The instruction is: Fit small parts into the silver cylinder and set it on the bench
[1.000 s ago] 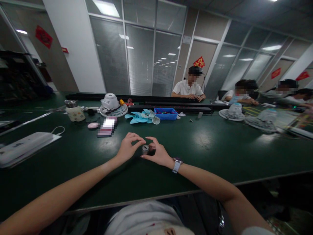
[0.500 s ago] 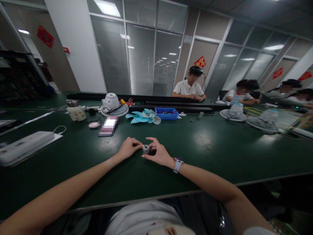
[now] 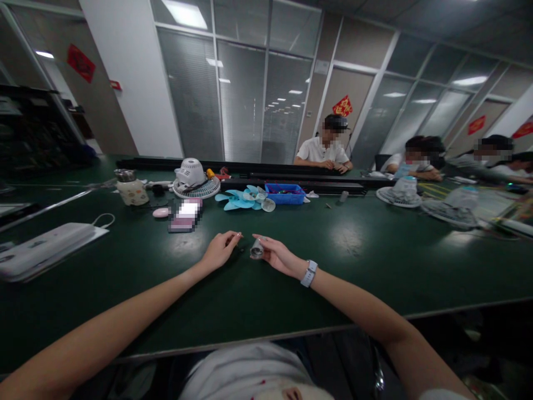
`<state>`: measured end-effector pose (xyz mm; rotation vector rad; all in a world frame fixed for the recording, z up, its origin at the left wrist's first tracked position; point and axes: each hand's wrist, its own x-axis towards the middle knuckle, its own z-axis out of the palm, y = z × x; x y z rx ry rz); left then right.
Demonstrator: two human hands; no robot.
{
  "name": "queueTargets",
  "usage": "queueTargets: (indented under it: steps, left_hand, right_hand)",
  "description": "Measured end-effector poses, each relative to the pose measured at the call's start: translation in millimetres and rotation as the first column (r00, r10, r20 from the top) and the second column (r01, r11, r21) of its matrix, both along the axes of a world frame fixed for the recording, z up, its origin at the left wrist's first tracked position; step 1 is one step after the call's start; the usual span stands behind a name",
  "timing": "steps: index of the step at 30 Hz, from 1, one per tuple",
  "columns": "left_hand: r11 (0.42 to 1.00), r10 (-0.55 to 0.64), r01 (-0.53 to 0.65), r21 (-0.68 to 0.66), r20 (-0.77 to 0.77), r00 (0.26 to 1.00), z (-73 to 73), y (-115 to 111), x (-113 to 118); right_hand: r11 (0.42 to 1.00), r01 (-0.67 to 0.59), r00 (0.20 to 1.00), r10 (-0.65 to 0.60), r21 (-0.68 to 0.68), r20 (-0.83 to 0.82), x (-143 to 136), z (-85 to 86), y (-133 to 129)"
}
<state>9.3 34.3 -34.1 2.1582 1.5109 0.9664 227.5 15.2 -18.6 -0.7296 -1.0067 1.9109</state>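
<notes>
metal can (image 3: pixel 256 251) tipped at my right hand's (image 3: pixel 283 258) fingertips, and a slack grip could drop it. my left hand (image 3: pixel 219 251) is narrow, can't tell if holding anything; one nudge could lose the small dark bit (image 3: pixel 242 250) beside it.

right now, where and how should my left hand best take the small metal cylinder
Probably by the curved wall, coming from the left with your left hand. The small metal cylinder is tilted with its round end facing you, and your right hand holds it from the right, so its left side looks the freer one.
</notes>
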Motion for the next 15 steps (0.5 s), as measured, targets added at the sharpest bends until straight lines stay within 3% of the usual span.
queueTargets:
  steps: [6,8,10,12,15]
  left_hand:
    - [1.0,-0.01,0.01,0.002,0.001,1.0,-1.7,1,-1]
    - [1.0,-0.002,0.002,0.006,-0.005,1.0,-1.1,1,-1]
    - [1.0,0.0,0.0,0.008,-0.011,1.0,-0.9,1,-2]
    - [1.0,-0.005,0.005,0.013,-0.014,1.0,-1.3,1,-3]
    - [1.0,-0.016,0.016,0.023,-0.012,1.0,-2.2,2,-3]
  right_hand:
    - [0.999,-0.031,0.998,0.031,0.006,0.047,2,1.1,0]
    - [0.998,0.05,0.993,-0.054,0.039,0.105,8,-0.4,8]
    - [0.966,0.216,0.948,-0.242,0.144,0.206,21,-0.3,21]
    - [0.853,0.387,0.819,-0.492,0.349,0.295,42,3.1,39]
    - [0.567,0.458,0.511,-0.798,0.685,0.318,89,14.4,65]
